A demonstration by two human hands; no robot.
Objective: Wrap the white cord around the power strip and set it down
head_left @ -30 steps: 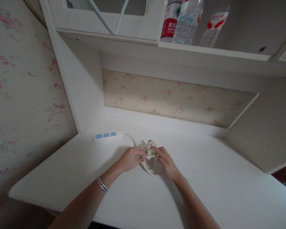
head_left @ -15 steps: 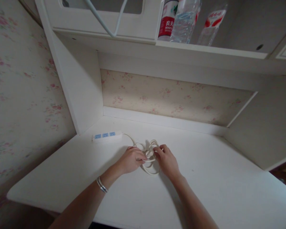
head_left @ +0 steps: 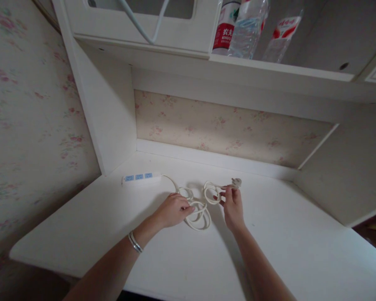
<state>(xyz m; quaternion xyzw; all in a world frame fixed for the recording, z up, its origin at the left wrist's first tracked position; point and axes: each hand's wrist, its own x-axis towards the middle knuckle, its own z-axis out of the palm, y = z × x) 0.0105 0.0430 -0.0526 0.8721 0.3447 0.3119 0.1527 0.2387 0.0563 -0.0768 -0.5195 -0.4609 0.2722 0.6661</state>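
Note:
A white power strip [head_left: 141, 179] with blue socket faces lies on the desk to the left. Its cream power cord [head_left: 198, 228] runs right into loose, tangled loops between my hands. My left hand [head_left: 174, 209] is closed on part of the loops, thumb and fingers pinching the cord. My right hand [head_left: 233, 205] is closed around the cord close to its plug [head_left: 236, 182], which sticks out above the fingers with its prongs up. A small coil of cord hangs just left of the right fingers.
The white desk [head_left: 285, 242] spreads around my hands, with a raised back panel and side walls. Overhead, a shelf [head_left: 282, 69] holds several plastic bottles [head_left: 246, 33]. A pale bent cable [head_left: 141, 29] hangs at the cabinet front. Floral wallpaper covers the left wall.
My right hand has moved right and slightly up, drawing the plug and a coil of cord away from the tangle. My left hand has stayed almost in place.

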